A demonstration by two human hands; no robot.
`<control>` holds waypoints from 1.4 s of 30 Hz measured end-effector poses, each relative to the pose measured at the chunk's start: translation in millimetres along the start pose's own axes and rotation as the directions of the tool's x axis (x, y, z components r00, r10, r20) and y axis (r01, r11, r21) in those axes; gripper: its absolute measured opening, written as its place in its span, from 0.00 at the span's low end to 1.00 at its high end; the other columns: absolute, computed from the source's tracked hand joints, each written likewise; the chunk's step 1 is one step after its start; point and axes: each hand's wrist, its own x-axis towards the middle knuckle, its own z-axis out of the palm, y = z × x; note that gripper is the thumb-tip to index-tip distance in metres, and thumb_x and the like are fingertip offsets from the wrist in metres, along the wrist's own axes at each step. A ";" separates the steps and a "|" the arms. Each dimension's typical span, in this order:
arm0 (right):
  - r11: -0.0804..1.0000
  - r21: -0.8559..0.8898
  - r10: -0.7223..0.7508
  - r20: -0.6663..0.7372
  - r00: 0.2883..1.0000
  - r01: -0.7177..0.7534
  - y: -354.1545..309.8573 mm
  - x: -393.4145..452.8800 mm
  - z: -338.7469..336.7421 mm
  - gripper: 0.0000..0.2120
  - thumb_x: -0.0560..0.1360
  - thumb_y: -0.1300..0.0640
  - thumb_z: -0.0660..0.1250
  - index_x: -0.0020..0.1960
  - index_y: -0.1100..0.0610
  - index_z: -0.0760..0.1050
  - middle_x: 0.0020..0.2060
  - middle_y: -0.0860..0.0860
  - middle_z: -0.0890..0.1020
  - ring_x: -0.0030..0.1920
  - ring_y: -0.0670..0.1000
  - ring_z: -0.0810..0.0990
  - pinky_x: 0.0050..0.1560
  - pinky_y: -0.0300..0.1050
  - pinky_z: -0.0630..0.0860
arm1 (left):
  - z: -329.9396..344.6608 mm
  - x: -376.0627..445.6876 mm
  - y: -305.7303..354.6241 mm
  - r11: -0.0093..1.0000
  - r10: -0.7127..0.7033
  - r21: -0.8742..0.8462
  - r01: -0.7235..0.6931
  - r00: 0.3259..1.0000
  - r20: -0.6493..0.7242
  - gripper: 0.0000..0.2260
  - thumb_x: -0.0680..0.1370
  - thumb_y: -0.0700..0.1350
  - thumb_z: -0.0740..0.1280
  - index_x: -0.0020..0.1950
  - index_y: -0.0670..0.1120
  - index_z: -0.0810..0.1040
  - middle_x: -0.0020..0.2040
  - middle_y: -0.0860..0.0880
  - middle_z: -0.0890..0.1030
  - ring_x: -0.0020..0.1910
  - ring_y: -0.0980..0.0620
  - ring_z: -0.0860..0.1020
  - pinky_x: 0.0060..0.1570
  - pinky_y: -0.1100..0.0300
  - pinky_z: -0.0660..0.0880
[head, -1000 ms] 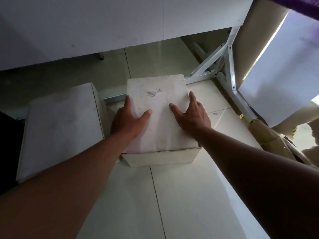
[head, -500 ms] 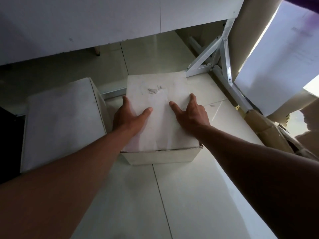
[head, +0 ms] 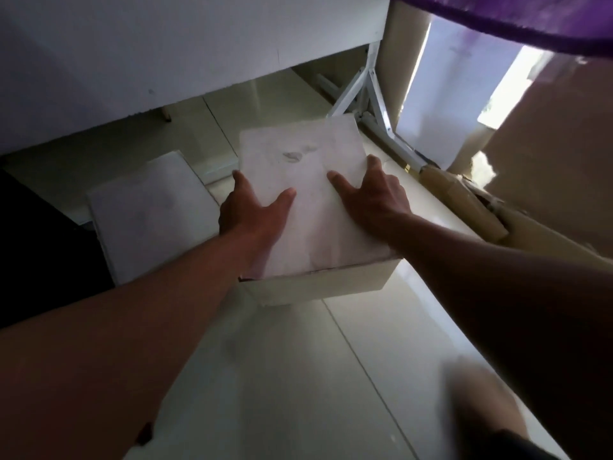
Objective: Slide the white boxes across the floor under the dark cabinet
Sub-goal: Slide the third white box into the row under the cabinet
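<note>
Since a second ago the white box [head: 311,200] has been pushed further along the floor, so its far edge now lies close to the foot of the white metal frame [head: 371,104], and the view has tilted, bringing a purple cloth [head: 517,21] across the top right corner. The left hand [head: 252,210] lies on the box lid at its left edge, fingers wrapped over the side, thumb spread flat on top. The right hand [head: 374,197] mirrors it at the right edge, thumb splayed inward, fingers curled down the far side. Neither hand is closed; both are wide open and pressed against the box. A second white box [head: 146,217] sits just beside on the left, its lid partly in shadow. Ahead, a pale panel [head: 166,51] overhangs the tiled floor [head: 298,376], leaving a gap beneath. Brown cardboard [head: 471,207] is piled to the right. The far right corner looks likely to catch the frame's foot if pushed straight on, which would twist the box against its neighbour; the loose lid could also buckle under the downward pressure of the palms
</note>
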 end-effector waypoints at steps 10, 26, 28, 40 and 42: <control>1.000 -0.003 0.027 -0.021 0.999 -0.027 -16.7 -121.4 -33.6 0.36 0.73 0.29 0.60 0.69 0.52 0.61 0.54 0.54 0.78 0.44 0.56 0.76 0.43 0.50 0.74 | -68.6 -103.8 -9.8 0.999 0.050 0.017 -0.050 0.999 0.004 0.44 0.71 0.67 0.66 0.79 0.46 0.53 0.71 0.45 0.72 0.67 0.41 0.72 0.57 0.56 0.70; 0.993 0.036 -0.118 0.055 0.991 0.116 -82.1 -284.6 -47.2 0.37 0.69 0.25 0.58 0.65 0.52 0.64 0.52 0.54 0.78 0.47 0.58 0.77 0.48 0.53 0.75 | -205.9 -255.2 -65.1 0.997 -0.065 -0.043 0.061 0.993 -0.095 0.44 0.72 0.65 0.68 0.79 0.48 0.53 0.74 0.47 0.69 0.70 0.43 0.69 0.65 0.57 0.68; 0.990 0.050 -0.136 0.089 0.987 0.132 -95.5 -307.4 -43.5 0.38 0.69 0.25 0.58 0.66 0.53 0.63 0.54 0.55 0.77 0.51 0.60 0.78 0.53 0.57 0.76 | -226.7 -274.2 -76.6 0.997 -0.078 -0.010 0.078 0.987 -0.137 0.43 0.72 0.65 0.68 0.79 0.48 0.54 0.72 0.48 0.71 0.68 0.44 0.71 0.57 0.62 0.66; 0.998 -0.053 -0.030 0.033 0.999 0.032 -113.3 -403.9 -25.5 0.39 0.68 0.26 0.62 0.65 0.55 0.63 0.55 0.57 0.77 0.53 0.63 0.78 0.53 0.57 0.77 | -262.2 -334.9 -138.5 0.993 -0.082 -0.084 0.079 0.996 -0.042 0.42 0.70 0.65 0.69 0.77 0.49 0.59 0.70 0.49 0.73 0.66 0.47 0.74 0.54 0.64 0.68; 0.998 -0.062 -0.012 0.013 1.000 0.013 -118.7 -416.6 -21.9 0.38 0.68 0.26 0.62 0.63 0.55 0.64 0.54 0.56 0.78 0.52 0.62 0.78 0.48 0.52 0.75 | -267.1 -342.4 -149.0 0.991 -0.097 -0.099 0.092 0.994 -0.043 0.43 0.70 0.66 0.69 0.78 0.50 0.57 0.72 0.49 0.71 0.68 0.46 0.72 0.58 0.61 0.69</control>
